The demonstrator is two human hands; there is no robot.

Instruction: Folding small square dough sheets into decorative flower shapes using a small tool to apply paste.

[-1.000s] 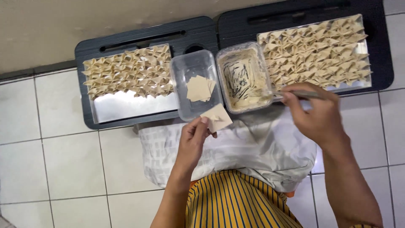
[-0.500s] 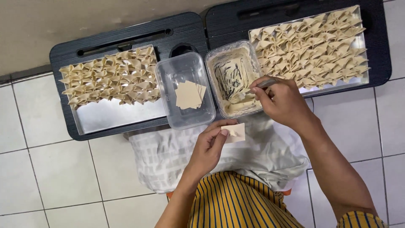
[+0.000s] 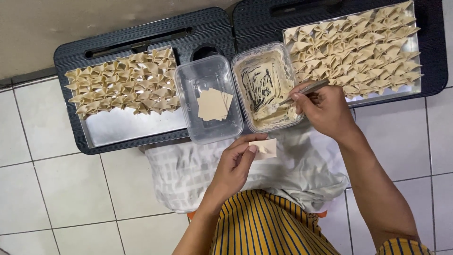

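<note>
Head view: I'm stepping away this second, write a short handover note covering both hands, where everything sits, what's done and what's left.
Left hand: holds one square wrapper flat, with a small dab of filling on it, over the white cloth.
Right hand: grips a metal spoon, its tip down in the filling tub, which is scraped nearly bare.
Clear wrapper tub: a few wrappers left.
Done: right tray almost covered with folded dumplings; left tray filled over its upper half only.
Left: the held wrapper is unfolded; the tub's wrappers are unused; the left tray's lower half is bare.
</note>
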